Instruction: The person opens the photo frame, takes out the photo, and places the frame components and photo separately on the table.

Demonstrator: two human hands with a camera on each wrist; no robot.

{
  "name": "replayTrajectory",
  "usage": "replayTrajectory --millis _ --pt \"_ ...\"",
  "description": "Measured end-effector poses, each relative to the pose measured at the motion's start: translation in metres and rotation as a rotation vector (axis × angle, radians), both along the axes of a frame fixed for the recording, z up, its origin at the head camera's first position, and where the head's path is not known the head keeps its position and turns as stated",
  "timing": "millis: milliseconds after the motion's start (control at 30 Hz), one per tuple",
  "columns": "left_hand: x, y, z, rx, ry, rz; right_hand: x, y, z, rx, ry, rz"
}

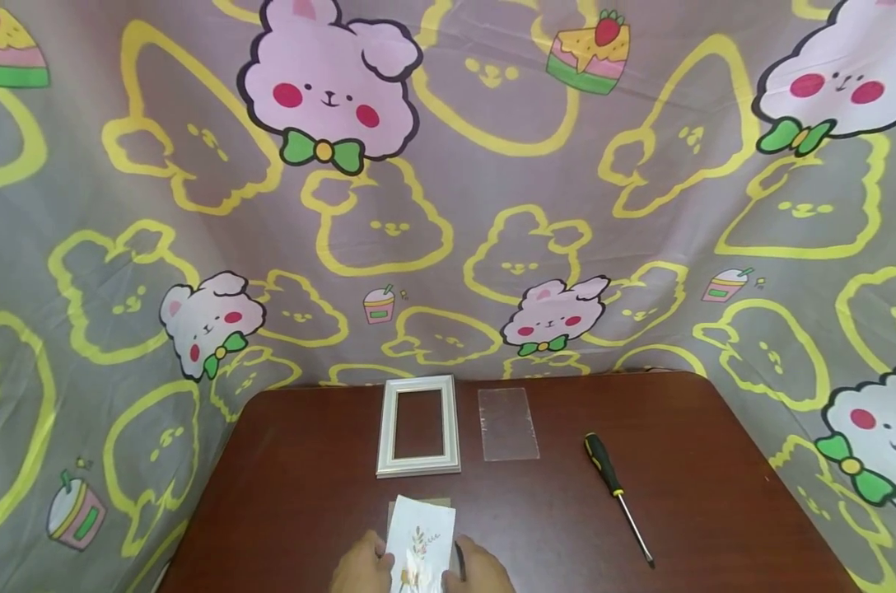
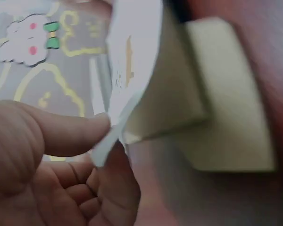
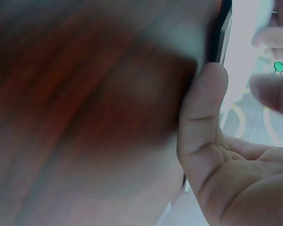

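A white picture card (image 1: 424,539) with a printed plant sprig is held at the front of the table, in the head view. My left hand (image 1: 362,564) pinches its left edge between thumb and finger; the left wrist view shows the card (image 2: 132,47) bowed there. Behind it is a tan backing board (image 2: 167,89) with another tan piece (image 2: 231,103) sticking out beside it. My right hand (image 1: 481,568) grips the right side, thumb at the card's edge and a finger by a black strip (image 1: 459,560). The right wrist view shows that finger (image 3: 205,103) against the dark edge.
A white photo frame (image 1: 418,469) lies behind the hands, with a clear rectangular sheet (image 1: 509,424) to its right. Farther right, a screwdriver (image 1: 617,492) with a black and yellow handle lies on the brown table (image 1: 292,461). Patterned cloth (image 1: 448,206) hangs around the table's back and sides.
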State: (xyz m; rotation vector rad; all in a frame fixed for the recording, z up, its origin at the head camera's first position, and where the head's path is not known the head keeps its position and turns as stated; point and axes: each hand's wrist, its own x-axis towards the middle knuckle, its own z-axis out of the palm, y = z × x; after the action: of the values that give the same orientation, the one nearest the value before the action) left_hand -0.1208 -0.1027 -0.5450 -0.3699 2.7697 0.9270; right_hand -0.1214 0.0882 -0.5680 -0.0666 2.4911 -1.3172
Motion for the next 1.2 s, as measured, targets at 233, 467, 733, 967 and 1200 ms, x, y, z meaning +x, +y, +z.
replayTrajectory --millis 233,467,733,967,1200 --pt "-0.003 0.012 0.013 0.308 0.154 -0.062 -0.003 0.018 -0.001 0.009 -0.012 -0.187" --pt "-0.007 0.034 0.008 0.435 0.135 -0.107 -0.004 0.047 0.005 -0.099 -0.007 -0.329" --pt "-0.005 0.080 -0.009 0.286 0.072 -0.117 -0.011 0.086 0.008 0.022 0.048 -0.332" --pt "-0.009 0.109 -0.021 0.144 0.080 -0.162 -0.010 0.105 0.009 0.186 0.118 -0.296" --pt "-0.012 0.125 -0.025 0.049 0.044 -0.189 -0.011 0.111 0.006 0.352 0.051 -0.271"
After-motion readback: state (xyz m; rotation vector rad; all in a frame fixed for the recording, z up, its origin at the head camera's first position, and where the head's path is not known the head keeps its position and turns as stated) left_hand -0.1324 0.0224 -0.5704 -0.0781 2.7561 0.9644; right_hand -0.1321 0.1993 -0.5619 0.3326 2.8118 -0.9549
